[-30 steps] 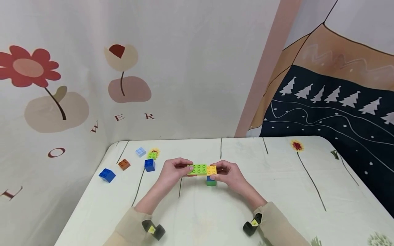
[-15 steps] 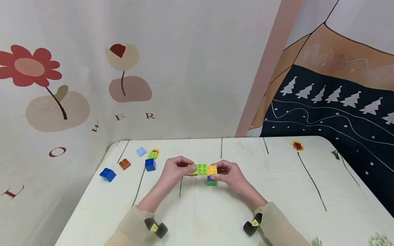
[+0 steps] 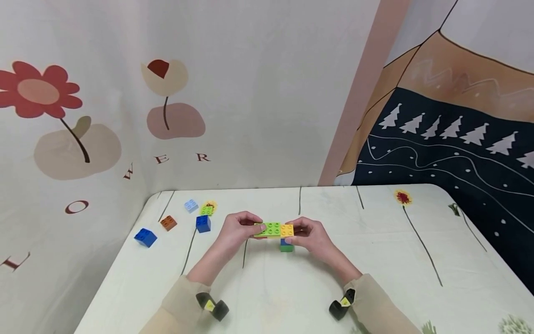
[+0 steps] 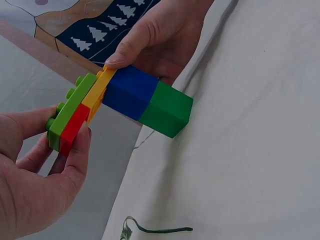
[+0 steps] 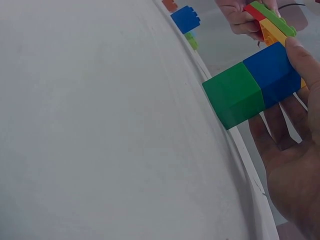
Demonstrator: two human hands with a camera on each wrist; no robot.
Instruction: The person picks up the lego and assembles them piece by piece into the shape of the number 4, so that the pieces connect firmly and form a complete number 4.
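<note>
A build of joined toy building bricks is held between both hands. On top lies a long light green brick (image 3: 273, 228), over a yellow brick (image 3: 287, 230). In the left wrist view a red brick (image 4: 73, 130) sits under the light green one's free end. Below the yellow brick come a blue brick (image 4: 131, 91) and a green brick (image 4: 168, 111), stacked as a leg. My left hand (image 3: 237, 232) pinches the light green and red end between thumb and fingers. With thumb and fingers, my right hand (image 3: 312, 237) grips the yellow end above the blue brick.
Loose bricks lie on the table's left: a dark blue brick (image 3: 145, 237), an orange-brown brick (image 3: 168, 223), a light blue brick (image 3: 191, 206), a light green brick (image 3: 206, 210) and another dark blue brick (image 3: 203, 224). A printed curtain (image 3: 250, 116) hangs behind the white-covered table (image 3: 267, 297).
Both hands keep their hold on the brick build. The left fingers have shifted slightly along the light green brick; the loose bricks stay where they were.
</note>
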